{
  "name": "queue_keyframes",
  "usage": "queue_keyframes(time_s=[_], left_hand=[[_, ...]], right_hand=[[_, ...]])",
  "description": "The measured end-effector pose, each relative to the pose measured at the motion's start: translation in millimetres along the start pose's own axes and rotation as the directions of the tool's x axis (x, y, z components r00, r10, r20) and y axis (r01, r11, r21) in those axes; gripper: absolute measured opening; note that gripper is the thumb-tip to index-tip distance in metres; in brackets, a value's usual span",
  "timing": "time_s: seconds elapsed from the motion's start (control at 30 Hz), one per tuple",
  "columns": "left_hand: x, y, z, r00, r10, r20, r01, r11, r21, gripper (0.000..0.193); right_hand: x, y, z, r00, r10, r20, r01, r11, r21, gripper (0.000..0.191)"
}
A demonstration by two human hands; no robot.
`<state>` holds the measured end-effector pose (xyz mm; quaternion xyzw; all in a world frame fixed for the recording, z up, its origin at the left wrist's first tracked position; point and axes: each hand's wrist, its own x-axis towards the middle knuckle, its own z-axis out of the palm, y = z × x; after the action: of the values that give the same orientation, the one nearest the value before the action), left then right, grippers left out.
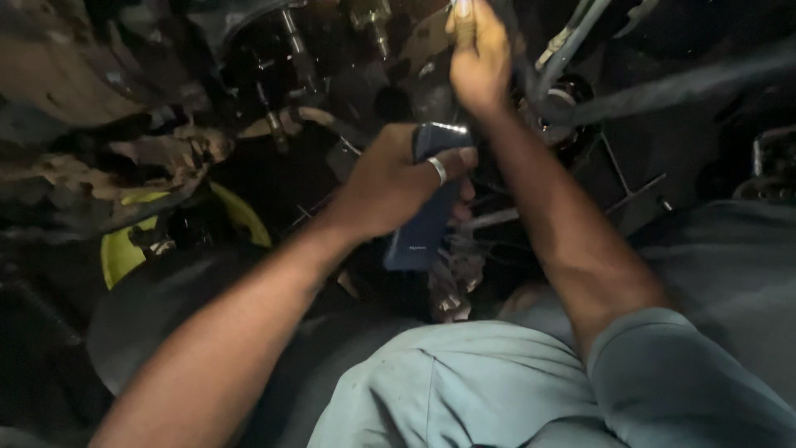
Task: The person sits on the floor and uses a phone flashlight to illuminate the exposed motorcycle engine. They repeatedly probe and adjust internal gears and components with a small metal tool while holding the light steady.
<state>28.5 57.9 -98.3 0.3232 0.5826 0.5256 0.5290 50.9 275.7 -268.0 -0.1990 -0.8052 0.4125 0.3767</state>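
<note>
My left hand (398, 178), with a ring on one finger, grips a dark blue phone (423, 224) held upright at the middle of the view. My right hand (479, 62) reaches up into the dark machinery at the top, fingers closed around a thin part there; what it holds is too dark to name. Greasy metal rods and bolts (294, 41) stand just left of that hand.
Black hoses and cables (572, 50) run across the top right. A yellow-green curved object (124, 253) lies low on the left beside a dark round shape (166, 315). Rough, dirty metal (75, 83) fills the upper left. My light blue-grey clothing (464, 382) fills the bottom.
</note>
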Motion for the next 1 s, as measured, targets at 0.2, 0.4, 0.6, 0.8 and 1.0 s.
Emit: queue_keyframes(time_s=[0.2, 0.4, 0.6, 0.8, 1.0], left_hand=[[-0.7, -2.4, -3.0, 1.000, -0.018, 0.003, 0.018, 1.000, -0.020, 0.022], [2.0, 0.9, -2.4, 1.000, -0.022, 0.014, 0.022, 0.999, -0.035, 0.022], [1.4, 2.6, 0.9, 0.998, -0.068, -0.017, 0.068, 0.997, 0.031, 0.022], [-0.2, 3.9, -1.3, 0.998, -0.062, 0.003, 0.062, 0.998, 0.000, 0.022], [1.8, 2.5, -0.7, 0.999, -0.031, 0.007, 0.031, 0.999, 0.044, 0.023]], right_hand=[[-0.6, 0.5, -6.4, 0.999, -0.040, 0.001, 0.040, 0.998, -0.049, 0.032], [5.4, 1.2, -9.6, 0.994, -0.113, -0.007, 0.112, 0.987, -0.112, 0.032], [3.6, 2.5, -12.0, 0.990, -0.139, 0.014, 0.139, 0.977, -0.159, 0.032], [6.7, -6.1, -15.7, 0.993, -0.103, 0.055, 0.111, 0.981, -0.161, 0.032], [-0.9, -20.9, -3.6, 0.999, -0.030, 0.026, 0.031, 0.999, -0.044, 0.029]])
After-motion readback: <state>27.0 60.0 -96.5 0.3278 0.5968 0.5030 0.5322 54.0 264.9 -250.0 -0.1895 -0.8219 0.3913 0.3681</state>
